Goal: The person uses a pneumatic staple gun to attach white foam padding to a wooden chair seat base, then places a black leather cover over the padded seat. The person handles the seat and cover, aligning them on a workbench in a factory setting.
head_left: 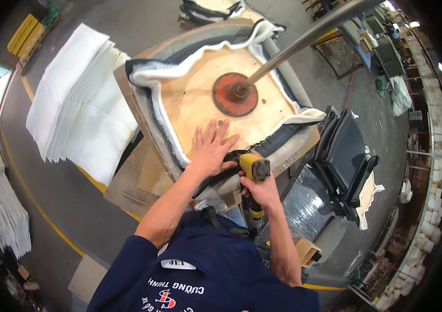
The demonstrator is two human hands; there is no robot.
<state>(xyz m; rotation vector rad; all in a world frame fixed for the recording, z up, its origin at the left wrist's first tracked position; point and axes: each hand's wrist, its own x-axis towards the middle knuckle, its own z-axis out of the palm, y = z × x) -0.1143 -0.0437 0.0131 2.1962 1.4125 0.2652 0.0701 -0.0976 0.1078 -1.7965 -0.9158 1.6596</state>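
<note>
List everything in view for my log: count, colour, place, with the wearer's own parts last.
Staple gun: one, yellow and black, at the panel's near edge
Wooden panel: one, pale tan, centre
White padding: count unclear, around the panel
Clamp disc: one, orange-red, on the panel
Metal rod: one, grey, rising from the disc toward upper right
White sheets: two stacks, white, left and far left
Black upholstered pieces: several, black, stacked at right
Wooden box: one, tan, lower right
Floor lines: several, yellow, mainly left
Left hand: one, bare, fingers spread on the panel
Right hand: one, bare, gripping the staple gun
</note>
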